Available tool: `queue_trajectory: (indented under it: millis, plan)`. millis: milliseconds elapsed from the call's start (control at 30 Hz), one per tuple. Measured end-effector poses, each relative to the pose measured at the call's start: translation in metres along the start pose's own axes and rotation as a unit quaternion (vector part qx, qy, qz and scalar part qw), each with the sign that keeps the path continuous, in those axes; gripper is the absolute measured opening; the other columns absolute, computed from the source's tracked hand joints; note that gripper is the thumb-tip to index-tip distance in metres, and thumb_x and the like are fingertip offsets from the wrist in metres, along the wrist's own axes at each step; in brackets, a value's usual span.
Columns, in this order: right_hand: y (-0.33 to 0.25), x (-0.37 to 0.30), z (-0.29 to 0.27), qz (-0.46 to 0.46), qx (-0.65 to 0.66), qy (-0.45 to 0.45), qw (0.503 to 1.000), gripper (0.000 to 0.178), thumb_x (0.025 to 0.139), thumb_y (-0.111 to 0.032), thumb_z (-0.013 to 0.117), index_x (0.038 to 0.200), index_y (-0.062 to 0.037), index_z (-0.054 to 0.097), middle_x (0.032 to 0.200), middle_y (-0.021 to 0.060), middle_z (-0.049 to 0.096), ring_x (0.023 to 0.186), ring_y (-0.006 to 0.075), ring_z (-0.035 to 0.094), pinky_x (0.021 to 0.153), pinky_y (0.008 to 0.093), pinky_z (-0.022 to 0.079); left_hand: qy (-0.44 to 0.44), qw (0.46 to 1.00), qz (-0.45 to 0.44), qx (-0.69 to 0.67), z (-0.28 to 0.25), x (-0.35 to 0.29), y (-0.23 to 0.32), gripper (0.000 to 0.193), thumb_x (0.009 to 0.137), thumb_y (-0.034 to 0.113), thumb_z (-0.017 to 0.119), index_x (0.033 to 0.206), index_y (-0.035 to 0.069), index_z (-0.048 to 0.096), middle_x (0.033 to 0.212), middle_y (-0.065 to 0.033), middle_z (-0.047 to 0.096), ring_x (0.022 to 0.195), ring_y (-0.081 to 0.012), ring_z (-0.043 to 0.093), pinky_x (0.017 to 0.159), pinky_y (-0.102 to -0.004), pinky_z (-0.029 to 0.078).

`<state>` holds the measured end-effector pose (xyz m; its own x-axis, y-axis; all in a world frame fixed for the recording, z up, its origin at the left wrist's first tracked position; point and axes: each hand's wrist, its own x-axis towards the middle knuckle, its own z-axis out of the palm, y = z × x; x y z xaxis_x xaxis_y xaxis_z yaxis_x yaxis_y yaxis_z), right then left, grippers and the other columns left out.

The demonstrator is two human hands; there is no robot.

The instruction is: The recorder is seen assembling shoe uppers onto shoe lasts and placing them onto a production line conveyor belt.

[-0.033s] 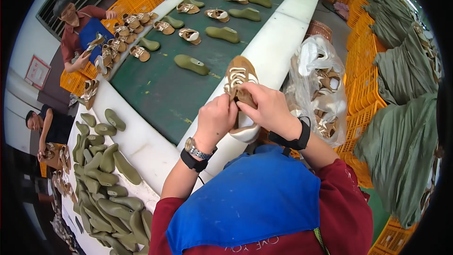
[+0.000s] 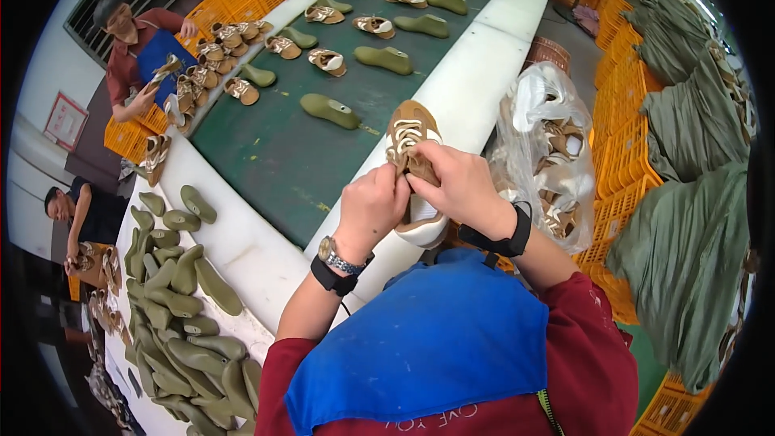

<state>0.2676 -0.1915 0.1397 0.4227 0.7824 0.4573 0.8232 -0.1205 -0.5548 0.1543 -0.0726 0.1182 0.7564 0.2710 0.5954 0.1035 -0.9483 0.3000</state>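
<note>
A brown sneaker (image 2: pixel 413 121) with white laces lies toe-away on the white ledge (image 2: pixel 458 77) in front of me, its pale heel towards my body. My left hand (image 2: pixel 370 203) is closed at the near left side of its opening, thumb and fingertips pinching the collar. From the right, my right hand (image 2: pixel 458 182) grips the tongue area just below the laces, fingers bent. Both sets of fingertips almost meet there and cover part of the opening.
A green conveyor belt (image 2: pixel 274 153) carries brown sneakers and olive shoe lasts. More lasts (image 2: pixel 182 307) are heaped on the table at left. Bagged shoes (image 2: pixel 549 145) and orange crates (image 2: pixel 622 161) stand at right. A co-worker (image 2: pixel 133 48) handles a shoe across the belt; another person (image 2: pixel 77 210) sits at far left.
</note>
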Motion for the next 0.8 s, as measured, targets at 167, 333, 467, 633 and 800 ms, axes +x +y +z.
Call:
queue_trajectory:
  millis: [167,333,467,633,800]
  plan:
    - [0.011,0.018,0.000,-0.023,0.045,-0.047,0.998,0.028,0.072,-0.008,0.053,0.099,-0.0100,0.056,0.077,0.0122,0.062,0.069,0.0326,0.061,0.059,0.0412,0.048,0.062,0.995,-0.065,-0.035,-0.007,0.010,-0.023,0.010,0.079,0.011,0.055,0.074,0.003,0.052,0.061,-0.0137,0.057,0.053,-0.0312,0.057,0.047,-0.0382,0.046]
    - [-0.003,0.019,0.019,-0.116,0.111,-0.059,0.985,0.043,0.074,0.000,0.048,0.114,-0.0126,0.056,0.093,0.0162,0.063,0.080,0.0343,0.061,0.069,0.0400,0.051,0.112,0.986,-0.126,-0.010,-0.023,-0.012,-0.032,0.007,0.078,0.012,0.057,0.077,0.006,0.060,0.064,-0.0137,0.059,0.053,-0.0312,0.058,0.047,-0.0377,0.048]
    - [0.005,0.023,0.021,-0.037,0.140,-0.117,0.983,0.033,0.081,0.002,0.050,0.112,-0.0043,0.057,0.100,0.0182,0.063,0.092,0.0313,0.062,0.079,0.0354,0.049,0.085,0.993,-0.075,-0.026,0.007,-0.010,-0.025,0.011,0.076,0.015,0.055,0.078,0.004,0.054,0.059,-0.0148,0.055,0.052,-0.0326,0.057,0.047,-0.0398,0.047]
    - [-0.013,0.020,0.028,-0.090,0.174,-0.066,0.978,0.027,0.082,0.003,0.049,0.107,-0.0012,0.058,0.094,0.0186,0.063,0.085,0.0325,0.062,0.076,0.0359,0.048,0.121,0.975,-0.166,-0.088,-0.028,-0.021,-0.011,0.033,0.079,0.011,0.055,0.107,-0.003,0.043,0.065,-0.0192,0.058,0.058,-0.0359,0.059,0.051,-0.0417,0.048]
    - [-0.020,0.037,0.036,-0.163,0.156,-0.109,0.968,0.026,0.081,0.005,0.047,0.104,-0.0018,0.058,0.085,0.0175,0.060,0.078,0.0333,0.060,0.069,0.0361,0.047,0.113,0.979,-0.160,-0.062,-0.029,-0.025,-0.021,0.043,0.080,0.011,0.055,0.117,-0.002,0.036,0.067,-0.0186,0.059,0.060,-0.0361,0.060,0.051,-0.0418,0.048]
